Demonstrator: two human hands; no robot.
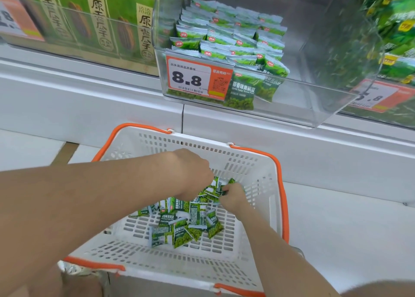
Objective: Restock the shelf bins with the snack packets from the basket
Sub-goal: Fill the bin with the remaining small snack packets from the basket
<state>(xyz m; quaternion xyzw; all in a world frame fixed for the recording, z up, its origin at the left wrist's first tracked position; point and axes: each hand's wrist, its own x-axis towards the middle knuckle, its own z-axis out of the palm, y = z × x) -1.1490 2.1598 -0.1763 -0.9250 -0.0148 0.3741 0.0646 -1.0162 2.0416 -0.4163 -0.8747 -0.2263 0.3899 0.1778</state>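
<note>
So both hands are down in the white basket [157, 145], which sits right below the clear shelf bin [325, 56]. The left hand [194, 173] comes in from the left with its fingers curled down over a bunch of packets [212, 190] near the basket's far-right wall. The right hand [233, 195] meets it from the other side, fingertips pinching the same bunch. I can't see the left fingers properly, the back of the hand covers them.

The rest of the loose packets [184, 226] lie scattered mid-floor in the basket, with bare slotted floor showing all round them on the near side. The orange handle [282, 184] lies folded along the right rim, just beside the right forearm.

Up top, the bin's front lip juts out over the basket's far edge. Rows of stocked packets [229, 40] fill its left and middle, behind the 8.8 price tag [193, 79]. Its right part is bare plastic, and the mouth is open toward the camera.
</note>
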